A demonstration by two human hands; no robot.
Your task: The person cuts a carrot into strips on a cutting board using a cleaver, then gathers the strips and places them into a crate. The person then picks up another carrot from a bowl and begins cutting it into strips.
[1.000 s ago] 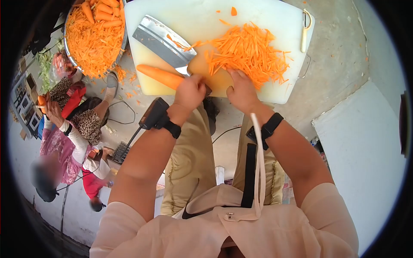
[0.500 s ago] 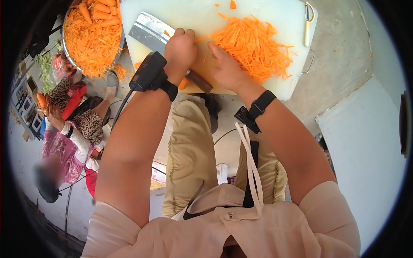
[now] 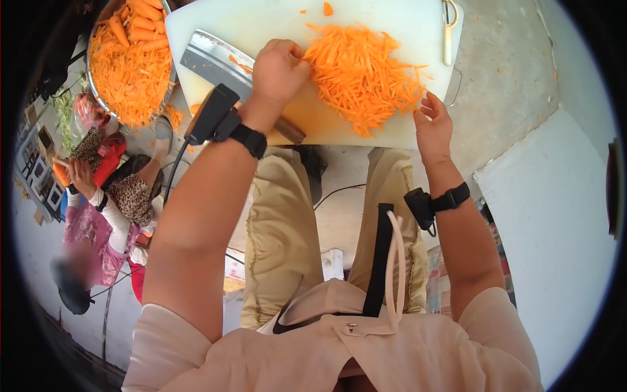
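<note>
A heap of carrot shreds (image 3: 362,75) lies on the middle of one white cutting board (image 3: 385,26), toward its near edge. The left hand (image 3: 279,65) is curled loosely with its knuckles against the heap's left side; I cannot tell whether it grips anything. Just under and left of that hand one cleaver (image 3: 212,57) lies flat on the board, its wide steel blade flecked with carrot bits and its dark handle (image 3: 289,130) poking out past the near edge. The right hand (image 3: 432,127) hangs at the board's right near corner, fingers spread and holding nothing, just off the heap. One pale peeler (image 3: 448,29) rests along the board's right side. Each wrist carries a black strap with a small device.

The board sits on a rough grey concrete surface (image 3: 509,65), scattered with orange scraps. Left of the board stands one metal basin (image 3: 130,62) full of shreds, with whole peeled carrots on top. Further left, another person (image 3: 111,196) in patterned clothes crouches, holding a carrot.
</note>
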